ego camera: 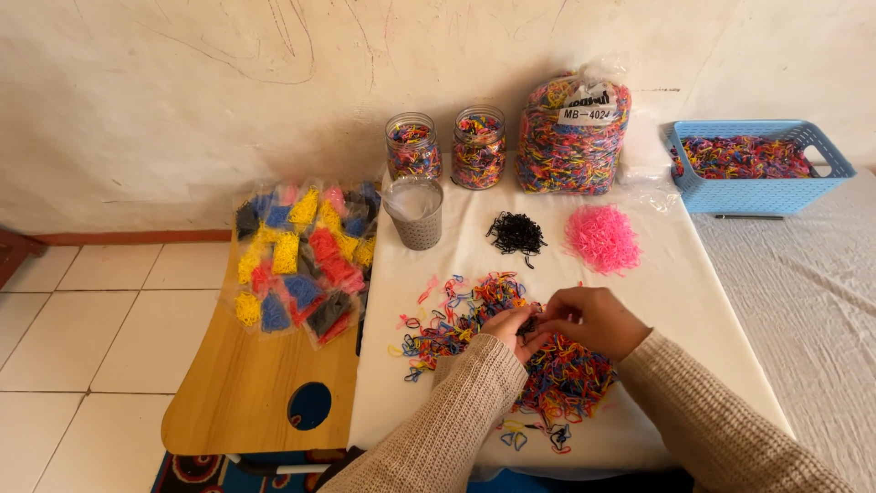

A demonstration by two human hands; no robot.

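My left hand (507, 327) and my right hand (591, 319) meet over a mixed heap of small coloured elastic bands (474, 319) on a white cloth (675, 292). The fingers of both hands pinch a few dark bands between them. Beyond the heap lie a small pile of black bands (516, 233) and a pile of pink bands (602, 237). Both arms wear beige knitted sleeves.
At the back stand two glass jars (412, 146) (479, 146) and a big clear bag (573, 137), all full of mixed bands. A grey cup (415, 212), a blue basket (762, 192) of bands and several small packets (301, 260) on a wooden board (255, 393) lie around.
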